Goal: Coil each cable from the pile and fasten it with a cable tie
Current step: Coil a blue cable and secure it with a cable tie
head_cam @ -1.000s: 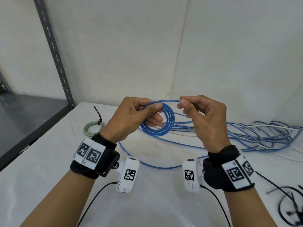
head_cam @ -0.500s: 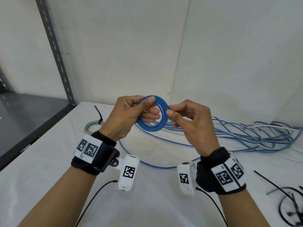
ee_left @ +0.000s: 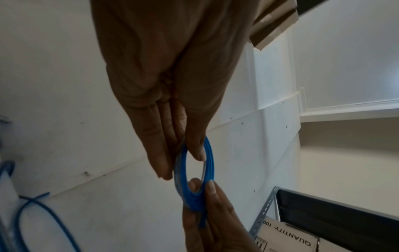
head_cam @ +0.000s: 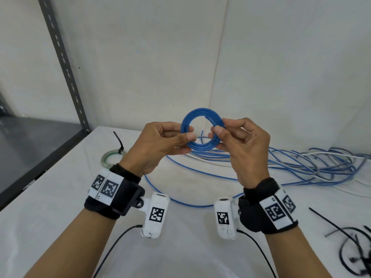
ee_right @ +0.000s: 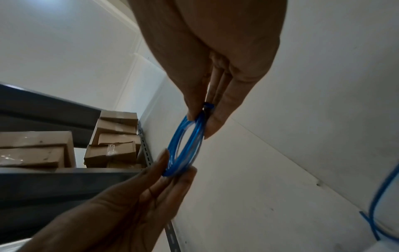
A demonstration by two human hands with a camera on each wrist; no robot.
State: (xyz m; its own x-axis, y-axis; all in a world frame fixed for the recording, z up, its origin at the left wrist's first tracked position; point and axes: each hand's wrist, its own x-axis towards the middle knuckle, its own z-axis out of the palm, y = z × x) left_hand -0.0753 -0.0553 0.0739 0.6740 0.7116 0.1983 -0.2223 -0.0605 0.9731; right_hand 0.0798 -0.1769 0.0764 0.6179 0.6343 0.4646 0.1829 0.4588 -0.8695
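Observation:
A small coil of blue cable [head_cam: 201, 115] is held up above the white table [head_cam: 60, 197] between both hands. My left hand [head_cam: 185, 136] pinches its left side with thumb and fingers; in the left wrist view the blue coil [ee_left: 209, 156] shows edge-on under my left hand [ee_left: 187, 163]. My right hand [head_cam: 217, 131] pinches the coil's right side, and the blue coil [ee_right: 185, 145] appears in my right hand [ee_right: 200, 122] in the right wrist view. A short free end [head_cam: 201, 134] pokes up inside the ring. The pile of blue and white cables [head_cam: 301, 163] lies behind on the right.
A finished green-white coil [head_cam: 109, 160] with a black tie [head_cam: 119, 143] lies at the back left. Loose black cable ties [head_cam: 353, 249] are scattered at the right front. A grey metal shelf [head_cam: 30, 149] stands left of the table; walls close the back.
The coil has been lifted higher and turned to face me. My right hand went from feeding cable beside the coil to pinching its right side, and the trailing cable is wound in.

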